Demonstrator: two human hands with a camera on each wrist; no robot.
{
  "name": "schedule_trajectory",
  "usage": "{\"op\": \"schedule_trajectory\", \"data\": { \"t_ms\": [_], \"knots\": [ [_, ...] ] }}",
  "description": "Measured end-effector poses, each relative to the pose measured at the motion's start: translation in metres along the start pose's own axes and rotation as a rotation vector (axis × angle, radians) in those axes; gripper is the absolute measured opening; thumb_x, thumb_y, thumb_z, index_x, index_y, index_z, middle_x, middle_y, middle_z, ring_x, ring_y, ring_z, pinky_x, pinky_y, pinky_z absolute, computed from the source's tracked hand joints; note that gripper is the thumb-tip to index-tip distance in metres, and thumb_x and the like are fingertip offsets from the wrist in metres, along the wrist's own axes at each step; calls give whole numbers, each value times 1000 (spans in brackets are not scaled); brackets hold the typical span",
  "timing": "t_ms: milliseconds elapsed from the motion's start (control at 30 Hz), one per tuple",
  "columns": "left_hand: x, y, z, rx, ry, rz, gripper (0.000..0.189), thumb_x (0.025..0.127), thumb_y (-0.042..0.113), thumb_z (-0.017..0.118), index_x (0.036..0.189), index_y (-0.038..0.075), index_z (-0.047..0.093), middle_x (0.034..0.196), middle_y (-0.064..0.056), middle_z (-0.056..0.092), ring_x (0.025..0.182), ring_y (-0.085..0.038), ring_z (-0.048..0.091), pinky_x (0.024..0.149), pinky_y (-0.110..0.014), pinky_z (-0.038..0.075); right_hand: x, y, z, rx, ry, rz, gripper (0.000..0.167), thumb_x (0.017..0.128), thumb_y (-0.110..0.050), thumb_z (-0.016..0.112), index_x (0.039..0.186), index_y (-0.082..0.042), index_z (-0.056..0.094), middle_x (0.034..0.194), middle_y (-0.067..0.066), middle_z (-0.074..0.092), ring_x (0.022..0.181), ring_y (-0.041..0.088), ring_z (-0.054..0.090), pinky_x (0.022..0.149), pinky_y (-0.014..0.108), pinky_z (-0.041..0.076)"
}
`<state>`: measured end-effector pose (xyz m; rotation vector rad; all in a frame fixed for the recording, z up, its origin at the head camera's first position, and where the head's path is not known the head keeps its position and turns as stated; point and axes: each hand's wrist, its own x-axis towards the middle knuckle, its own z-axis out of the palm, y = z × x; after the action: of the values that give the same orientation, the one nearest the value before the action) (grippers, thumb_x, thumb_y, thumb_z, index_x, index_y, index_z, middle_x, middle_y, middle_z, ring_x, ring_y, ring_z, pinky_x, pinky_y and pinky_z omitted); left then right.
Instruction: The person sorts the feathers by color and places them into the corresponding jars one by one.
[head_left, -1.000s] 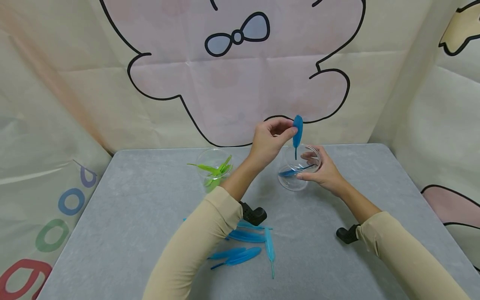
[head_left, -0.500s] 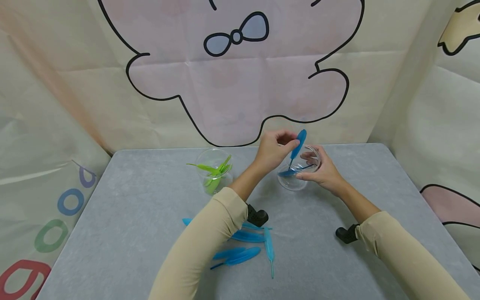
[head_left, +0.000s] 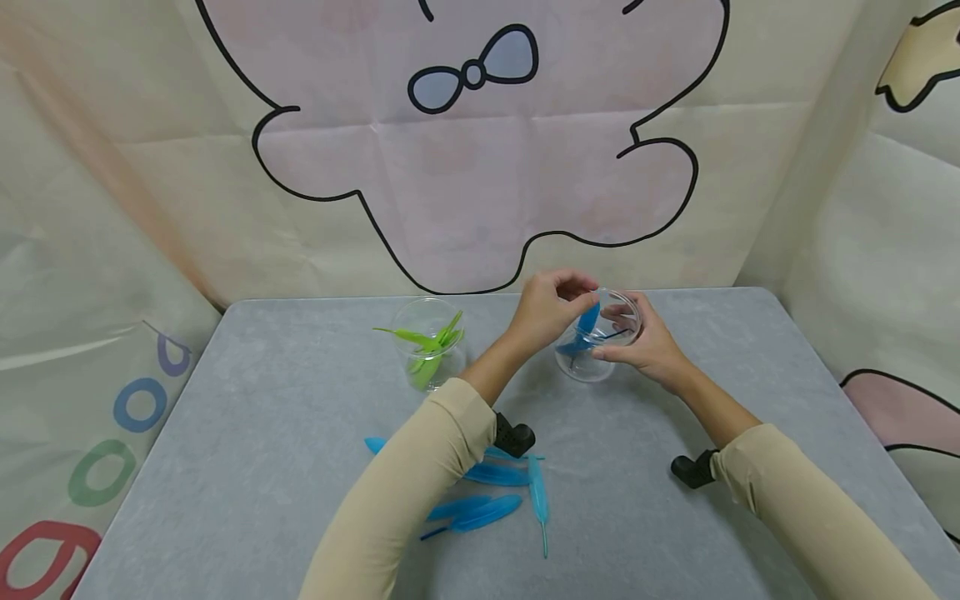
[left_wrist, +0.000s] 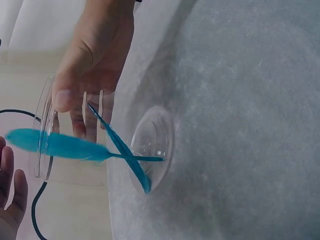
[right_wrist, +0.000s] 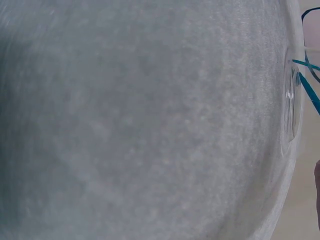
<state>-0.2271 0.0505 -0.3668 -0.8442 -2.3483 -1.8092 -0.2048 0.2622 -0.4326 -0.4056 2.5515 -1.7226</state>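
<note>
A clear plastic cup point(head_left: 588, 372) stands on the grey table, and my right hand point(head_left: 651, 343) grips its side near the rim. Inside it a blue feather point(left_wrist: 75, 147) stands quill down, its tip just above the rim. Another blue feather point(left_wrist: 120, 144) leans across it in the cup. My left hand point(head_left: 550, 307) is at the cup's rim; in the left wrist view its fingers point(left_wrist: 19, 190) are spread apart beside the feather's tip, with nothing pinched between them. The right wrist view mostly shows table, with the cup's base point(right_wrist: 291, 107) at its edge.
Left of the hands stands a second clear cup point(head_left: 408, 367) with green feathers point(head_left: 429, 343). Several blue feathers point(head_left: 486, 512) lie on the table point(head_left: 300, 417) near and under the left forearm. A printed cloth wall point(head_left: 480, 183) rises behind the table.
My left hand has come down to the rim, lowering the blue feather into the cup, and its fingers have parted from the feather. The right hand has kept its grip on the cup.
</note>
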Motion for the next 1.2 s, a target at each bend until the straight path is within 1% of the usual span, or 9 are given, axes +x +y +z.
{"op": "schedule_trajectory", "data": {
  "t_ms": [200,333,467,600,733,867,967,1033,1200],
  "knots": [
    [-5,-2,-3,-22,3,9,13,93,7,70,103,0,72,94,-7,71,79,-10,63,71,-20,53,0,1,1,15,6,9,87,85,-3,78,152,-9,24,146,18,39,136,41,37,109,59,34],
    [-11,-4,-7,-10,-8,10,13,94,9,70,104,1,72,95,-6,71,80,-11,63,72,-20,53,-1,0,2,6,9,9,87,85,-3,78,152,-9,22,146,19,39,136,41,37,108,61,34],
    [-18,-4,-12,3,-47,11,15,95,10,69,106,0,71,96,-7,70,81,-14,63,73,-21,53,0,0,2,2,13,5,87,85,-1,77,152,-8,23,145,20,40,136,41,38,108,61,34],
    [-27,-5,-17,21,-103,0,17,95,12,69,107,0,72,96,-7,70,81,-14,63,73,-21,54,1,1,3,-2,17,7,87,85,-1,77,152,-8,22,144,21,40,136,44,38,107,62,35],
    [-38,-8,-22,40,-184,-12,17,95,11,69,108,0,72,96,-6,70,81,-13,63,74,-21,54,0,1,3,-9,20,8,85,86,-3,76,152,-8,22,144,23,39,135,46,37,106,64,36],
    [-50,-16,-26,52,-284,-14,15,93,8,71,106,1,72,94,-6,70,80,-12,63,74,-22,54,0,2,2,-23,22,10,86,86,-5,78,152,-8,22,142,23,40,135,46,38,105,59,39],
    [-60,-23,-28,65,-358,-12,14,90,6,73,103,1,73,91,-7,71,77,-11,62,72,-22,54,1,2,2,-19,25,9,88,85,-4,78,152,-9,23,141,22,41,135,45,38,107,57,38],
    [-66,-28,-28,76,-417,-13,15,90,5,73,103,-1,73,91,-7,72,77,-9,62,72,-21,54,2,2,3,-13,28,7,88,85,-3,78,152,-9,23,141,22,41,135,45,39,107,60,35],
    [-81,-37,-26,104,-589,-77,17,90,6,74,105,-3,73,90,-4,72,76,-5,64,73,-18,54,1,1,3,-22,30,17,87,85,-1,77,152,-8,22,141,23,41,135,45,38,106,63,35]
  ]
}}
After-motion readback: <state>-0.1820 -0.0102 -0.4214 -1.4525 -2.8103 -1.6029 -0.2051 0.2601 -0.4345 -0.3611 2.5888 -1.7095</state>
